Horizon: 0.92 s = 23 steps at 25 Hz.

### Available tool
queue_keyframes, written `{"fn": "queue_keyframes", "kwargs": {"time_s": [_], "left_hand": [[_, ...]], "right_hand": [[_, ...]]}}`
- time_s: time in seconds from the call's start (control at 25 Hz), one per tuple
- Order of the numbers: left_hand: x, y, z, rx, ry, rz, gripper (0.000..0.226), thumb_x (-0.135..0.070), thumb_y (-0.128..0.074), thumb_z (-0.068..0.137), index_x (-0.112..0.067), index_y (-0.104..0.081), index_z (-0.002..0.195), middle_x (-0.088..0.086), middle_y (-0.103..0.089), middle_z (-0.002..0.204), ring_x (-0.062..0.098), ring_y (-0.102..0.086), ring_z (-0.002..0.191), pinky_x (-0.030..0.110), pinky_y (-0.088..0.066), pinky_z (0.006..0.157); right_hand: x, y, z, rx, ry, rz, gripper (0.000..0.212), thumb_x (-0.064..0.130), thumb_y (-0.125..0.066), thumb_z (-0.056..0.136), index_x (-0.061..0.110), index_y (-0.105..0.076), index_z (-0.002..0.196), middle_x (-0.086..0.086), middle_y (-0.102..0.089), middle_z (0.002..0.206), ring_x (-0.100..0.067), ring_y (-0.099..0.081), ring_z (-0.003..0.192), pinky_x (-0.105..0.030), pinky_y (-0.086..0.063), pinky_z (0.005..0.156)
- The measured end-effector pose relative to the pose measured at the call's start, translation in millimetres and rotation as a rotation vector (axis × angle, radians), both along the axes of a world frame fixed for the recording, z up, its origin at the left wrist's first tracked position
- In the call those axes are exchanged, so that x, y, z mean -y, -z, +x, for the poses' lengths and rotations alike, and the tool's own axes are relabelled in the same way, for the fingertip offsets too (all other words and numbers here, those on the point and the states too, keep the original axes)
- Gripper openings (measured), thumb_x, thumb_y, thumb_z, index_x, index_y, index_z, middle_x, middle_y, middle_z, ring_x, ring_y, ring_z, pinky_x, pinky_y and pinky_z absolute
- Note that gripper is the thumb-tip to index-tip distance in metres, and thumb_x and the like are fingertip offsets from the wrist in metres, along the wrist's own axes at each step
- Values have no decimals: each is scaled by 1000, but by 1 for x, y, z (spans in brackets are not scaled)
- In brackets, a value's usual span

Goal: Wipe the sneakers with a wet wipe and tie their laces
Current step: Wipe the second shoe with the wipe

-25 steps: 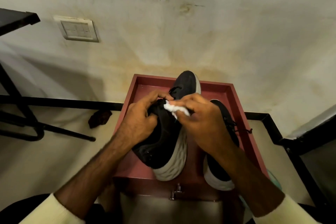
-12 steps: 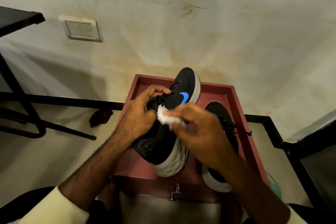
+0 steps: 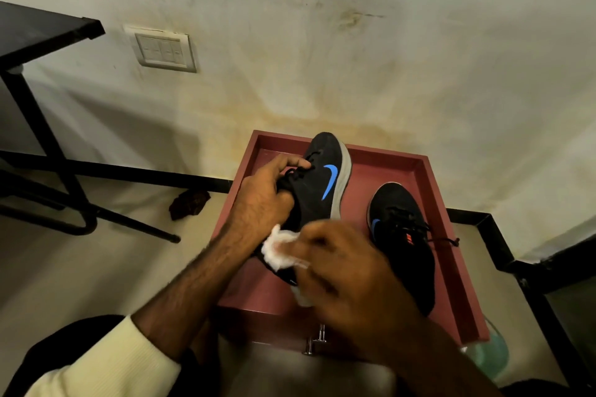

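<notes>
Two black sneakers with blue logos are on a dark red tray-topped stand (image 3: 451, 235). My left hand (image 3: 258, 200) grips the left sneaker (image 3: 325, 177) at its laced collar and holds it tilted on its side, toe pointing away. My right hand (image 3: 351, 271), blurred, pinches a crumpled white wet wipe (image 3: 277, 250) against the sneaker's heel end. The right sneaker (image 3: 403, 245) lies flat on the tray with its black laces loose, one lace end trailing to the right.
A stained wall stands right behind the tray. A black metal table (image 3: 38, 32) with its frame is at the left. A dark brown scrap (image 3: 188, 203) lies on the floor beside the tray. A green object (image 3: 493, 354) shows at lower right.
My right hand has slid the wipe back from the laces toward the heel, uncovering the blue logo and the right sneaker. My left hand keeps its hold on the collar.
</notes>
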<state>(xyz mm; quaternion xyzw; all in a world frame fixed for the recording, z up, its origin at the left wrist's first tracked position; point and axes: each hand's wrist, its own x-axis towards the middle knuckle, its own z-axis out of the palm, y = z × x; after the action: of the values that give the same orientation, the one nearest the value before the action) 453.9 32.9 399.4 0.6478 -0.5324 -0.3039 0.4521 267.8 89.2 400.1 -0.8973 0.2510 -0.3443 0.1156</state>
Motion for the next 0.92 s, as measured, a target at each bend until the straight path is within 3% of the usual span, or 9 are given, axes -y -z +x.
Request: {"fn": "queue_keyframes", "kwargs": {"time_s": [0.08, 0.12, 0.24, 0.36, 0.52, 0.64, 0.72, 0.92], "left_hand": [[0, 0, -3, 25, -40, 31, 59, 11, -52, 87, -38, -72, 113, -8, -74, 120, 9, -71, 94, 14, -60, 66], [1, -1, -3, 35, -43, 29, 60, 12, -50, 86, -36, -72, 114, -7, -73, 121, 10, -71, 95, 12, -58, 66], [4, -4, -1, 73, -68, 12, 61, 10, -48, 85, -32, -70, 124, -4, -73, 121, 19, -72, 100, 27, -63, 83], [4, -5, -2, 101, -93, 18, 55, 5, -50, 90, -29, -70, 128, -4, -75, 116, 14, -72, 96, 11, -54, 75], [2, -12, -5, 202, -99, 25, 38, -14, -55, 95, -32, -71, 124, -11, -75, 103, 2, -66, 79, 2, -46, 63], [2, -23, 0, 389, -102, -27, 31, -40, -60, 92, -38, -71, 121, -13, -77, 99, 9, -70, 85, 20, -58, 74], [2, -28, 1, 429, -63, 17, 32, -49, -65, 90, -41, -73, 120, -10, -78, 100, 14, -72, 89, 30, -62, 81], [8, -22, -1, 543, 62, 250, 28, -39, -70, 91, -31, -77, 117, 0, -79, 102, 19, -72, 85, 36, -64, 80]], "right_hand": [[-7, 2, 3, -112, -112, -103, 26, 13, -62, 102, 8, -73, 125, -5, -63, 117, -21, -61, 100, -34, -52, 88], [-6, 2, 2, -100, -96, -113, 26, 13, -62, 102, 8, -73, 125, -4, -61, 118, -21, -61, 100, -33, -51, 90], [0, -2, -4, 65, 116, -62, 28, 8, -70, 98, 9, -74, 125, -3, -60, 118, -17, -60, 108, -29, -51, 97], [0, -7, -3, 173, 254, -6, 25, 8, -69, 97, 9, -76, 121, -5, -63, 114, -20, -64, 108, -34, -55, 92], [4, -21, -7, 238, 342, 5, 26, 9, -68, 98, 11, -76, 123, -2, -62, 112, -11, -61, 104, -19, -52, 91], [7, -29, -17, 263, 384, 19, 27, 7, -69, 98, 10, -75, 123, -3, -61, 113, -11, -61, 104, -10, -47, 91], [13, -29, -21, 276, 394, 50, 25, 10, -66, 100, 12, -75, 124, -1, -62, 114, -10, -62, 106, -11, -49, 91], [13, -25, -22, 208, 280, 165, 29, 7, -65, 98, 16, -74, 124, 2, -62, 115, -9, -63, 110, -16, -54, 90]]}}
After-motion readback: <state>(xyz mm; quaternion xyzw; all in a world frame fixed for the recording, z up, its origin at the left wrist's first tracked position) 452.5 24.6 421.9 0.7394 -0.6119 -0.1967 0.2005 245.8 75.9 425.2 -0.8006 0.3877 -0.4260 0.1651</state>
